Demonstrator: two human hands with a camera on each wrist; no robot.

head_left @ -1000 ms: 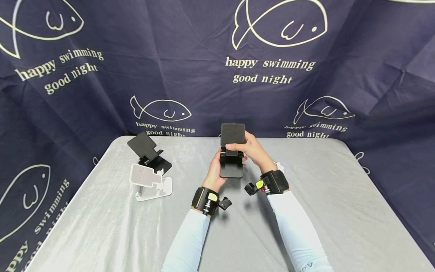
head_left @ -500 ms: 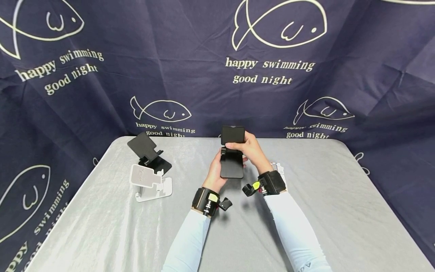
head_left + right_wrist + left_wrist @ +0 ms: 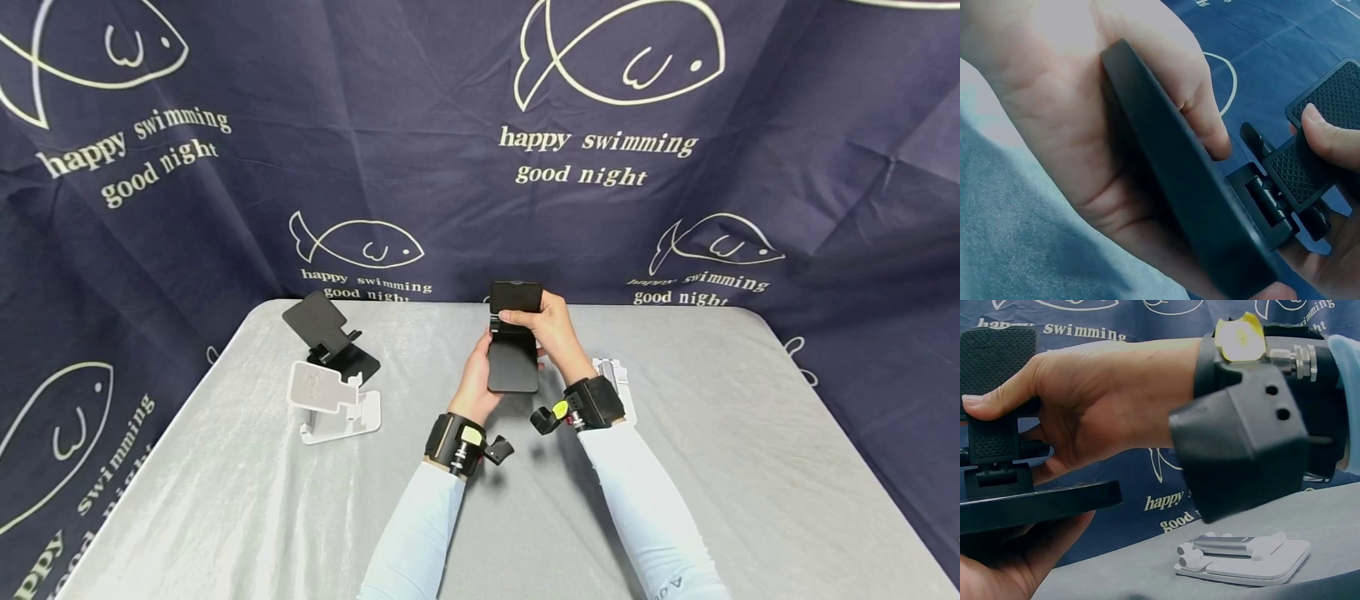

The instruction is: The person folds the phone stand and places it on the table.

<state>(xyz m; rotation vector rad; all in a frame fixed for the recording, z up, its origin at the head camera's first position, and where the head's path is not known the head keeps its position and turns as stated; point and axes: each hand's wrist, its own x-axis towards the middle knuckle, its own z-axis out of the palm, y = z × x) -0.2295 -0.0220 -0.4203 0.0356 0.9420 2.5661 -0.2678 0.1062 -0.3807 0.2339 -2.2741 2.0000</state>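
Note:
A black folding phone stand [image 3: 513,367] is held in the air by both hands at the middle of the head view. My left hand [image 3: 474,385] grips its flat base from below and the side; the right wrist view shows that base [image 3: 1172,169] edge-on against the palm. With the thumb across the front, my right hand [image 3: 561,333] pinches the textured upper plate [image 3: 997,362] near the hinge. In the right wrist view the hinge [image 3: 1266,206] between base and plate shows plainly. Most of the right fingers are hidden behind the plate.
To the left on the grey-covered table [image 3: 247,500] stand an unfolded black phone stand [image 3: 318,325] and, before it, an unfolded white one [image 3: 322,387]. A folded white stand [image 3: 1247,559] lies flat beside the right wrist. A dark blue fish-print cloth [image 3: 465,183] hangs behind.
The upper plate of the held stand has tilted about its hinge and looks shorter. My right hand and forearm have shifted slightly left, uncovering more of the folded white stand. The left hand stays put.

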